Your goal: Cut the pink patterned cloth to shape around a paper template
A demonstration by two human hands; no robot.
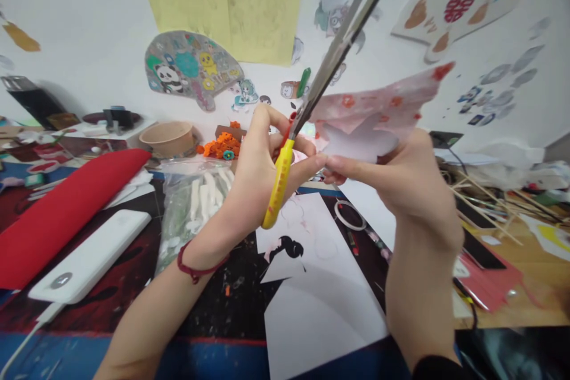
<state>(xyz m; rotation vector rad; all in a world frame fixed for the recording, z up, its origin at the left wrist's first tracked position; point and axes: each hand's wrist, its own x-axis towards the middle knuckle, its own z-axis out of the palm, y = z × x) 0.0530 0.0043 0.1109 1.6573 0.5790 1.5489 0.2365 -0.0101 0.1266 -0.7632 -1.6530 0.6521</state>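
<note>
Scissors [281, 181] with yellow and red handles rest in my left hand [252, 172], their long blades slanting up and to the right. The left thumb tip meets the fingertips of my right hand [401, 181] at the middle of the view. Held in my right hand is a white cut paper piece [358, 138] with a pink, red-patterned sheet [378, 104] behind it. Whether something small is pinched where the fingertips meet, I cannot tell. Below the hands lies a white paper sheet [323, 314] with a cut edge and a black-haired drawn figure [289, 246].
To the left are a white power bank [89, 255] with a cable, a red padded piece [71, 208] and a plastic bag [191, 205] of pale strips. Orange flowers [225, 145] and a round tan bowl [168, 138] stand behind. A phone [483, 246] and wooden sticks [490, 205] lie right.
</note>
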